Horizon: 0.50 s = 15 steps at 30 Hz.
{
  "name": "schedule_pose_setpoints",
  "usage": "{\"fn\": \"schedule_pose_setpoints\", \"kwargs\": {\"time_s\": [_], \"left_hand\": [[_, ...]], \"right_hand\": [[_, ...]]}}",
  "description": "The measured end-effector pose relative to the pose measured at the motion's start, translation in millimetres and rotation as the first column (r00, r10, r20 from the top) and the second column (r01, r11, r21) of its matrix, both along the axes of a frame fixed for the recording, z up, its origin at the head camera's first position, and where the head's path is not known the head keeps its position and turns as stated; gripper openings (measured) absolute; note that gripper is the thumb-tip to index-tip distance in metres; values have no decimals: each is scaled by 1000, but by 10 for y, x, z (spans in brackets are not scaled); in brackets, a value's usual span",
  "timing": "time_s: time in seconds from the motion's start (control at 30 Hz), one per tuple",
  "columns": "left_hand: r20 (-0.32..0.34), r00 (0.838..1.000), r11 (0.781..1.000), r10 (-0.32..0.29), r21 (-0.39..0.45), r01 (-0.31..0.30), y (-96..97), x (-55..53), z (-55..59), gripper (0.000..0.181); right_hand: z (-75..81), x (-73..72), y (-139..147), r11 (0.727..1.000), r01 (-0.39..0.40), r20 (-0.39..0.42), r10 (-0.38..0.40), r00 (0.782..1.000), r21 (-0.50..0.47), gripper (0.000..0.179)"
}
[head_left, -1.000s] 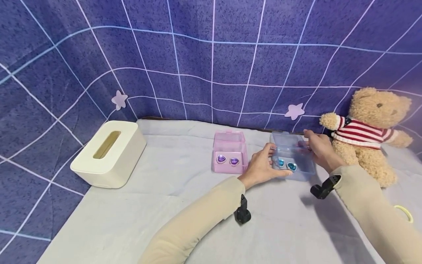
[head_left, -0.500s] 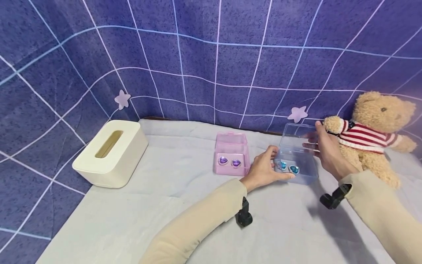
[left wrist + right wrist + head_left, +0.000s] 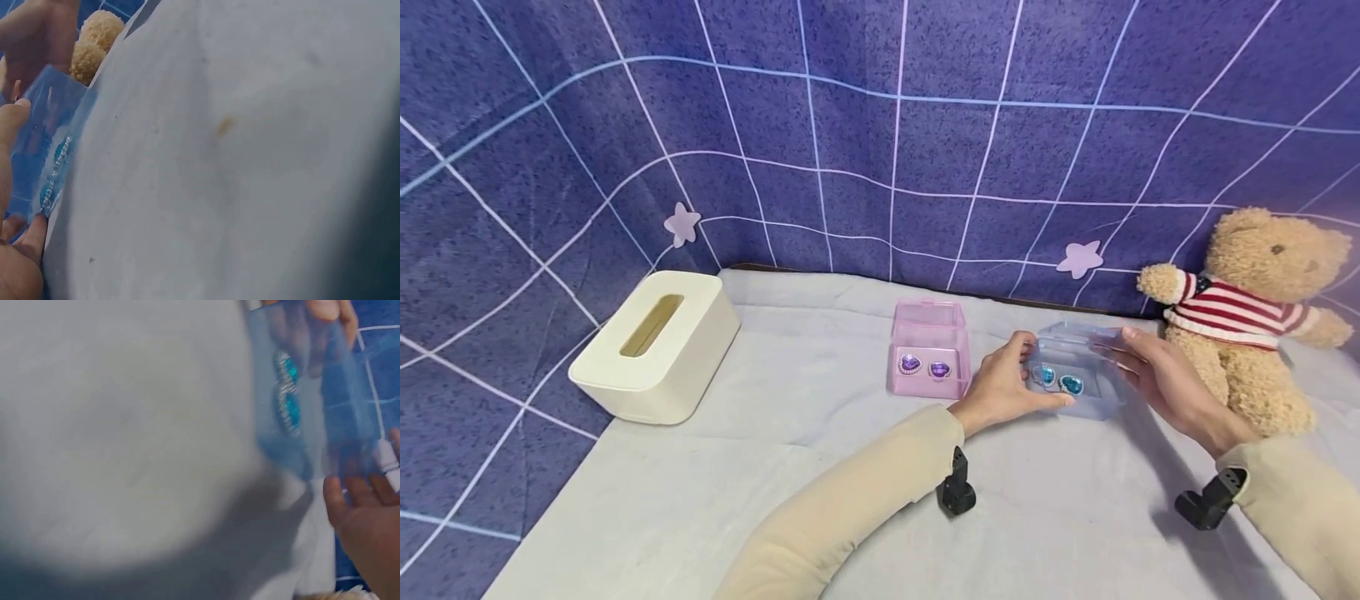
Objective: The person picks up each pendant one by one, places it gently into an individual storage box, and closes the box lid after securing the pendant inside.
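A see-through blue hinged box stands on the cloth with its lid raised partway. Two heart-shaped teal gems with silvery beaded rims, one gem nearer the front, lie inside it. My left hand grips the box's left end, thumb along the front and fingers at the back. My right hand holds the lid by its right edge, its fingers partly hidden by the plastic. In the right wrist view the beaded gems show through the box wall, with right-hand fingers at the lid.
Left of the blue box, an open pink box holds two purple heart gems. A teddy bear in a striped sweater sits close behind my right hand. A cream tissue box stands at far left, and a blue gridded curtain backs the table.
The blue lid stood more upright half a second ago and now tilts forward over the box. My right hand came down with it, its wrist swinging right. My left hand keeps its grip.
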<state>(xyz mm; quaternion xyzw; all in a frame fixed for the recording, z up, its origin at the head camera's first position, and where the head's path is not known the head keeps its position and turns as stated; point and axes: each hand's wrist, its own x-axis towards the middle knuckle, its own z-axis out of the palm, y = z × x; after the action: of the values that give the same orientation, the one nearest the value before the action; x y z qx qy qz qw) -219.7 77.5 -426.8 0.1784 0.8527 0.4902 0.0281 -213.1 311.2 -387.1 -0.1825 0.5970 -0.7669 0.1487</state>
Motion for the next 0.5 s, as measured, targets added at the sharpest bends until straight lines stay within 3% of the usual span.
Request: {"fn": "schedule_pose_setpoints", "kwargs": {"time_s": [0.07, 0.13, 0.23, 0.3, 0.37, 0.43, 0.5], "left_hand": [[-2, 1000, 1000, -9, 8, 9, 3, 3, -6, 89], [-12, 1000, 1000, -21, 15, 21, 0, 7, -16, 93], [-46, 997, 998, -55, 29, 56, -9, 5, -30, 96], [-71, 994, 996, -81, 32, 83, -13, -3, -36, 95], [-81, 991, 993, -106, 39, 110, -20, -11, -39, 94], [-72, 990, 991, -122, 45, 126, -25, -17, -41, 93], [-57, 990, 991, -126, 46, 128, -30, -21, -43, 92]], "right_hand": [[-37, 55, 17, 999, -23, -46, 21, 999, -37, 36], [-70, 110, 31, 1000, -7, -77, 6, 997, -12, 36], [-109, 191, 54, 984, 88, -142, -66, 988, 156, 38], [-126, 236, 72, 943, 168, -196, -114, 974, 287, 41], [-139, 272, 85, 886, 239, -260, -141, 955, 397, 46], [-154, 295, 92, 844, 280, -291, -156, 944, 457, 49], [-166, 306, 93, 822, 290, -298, -155, 942, 490, 53]]}}
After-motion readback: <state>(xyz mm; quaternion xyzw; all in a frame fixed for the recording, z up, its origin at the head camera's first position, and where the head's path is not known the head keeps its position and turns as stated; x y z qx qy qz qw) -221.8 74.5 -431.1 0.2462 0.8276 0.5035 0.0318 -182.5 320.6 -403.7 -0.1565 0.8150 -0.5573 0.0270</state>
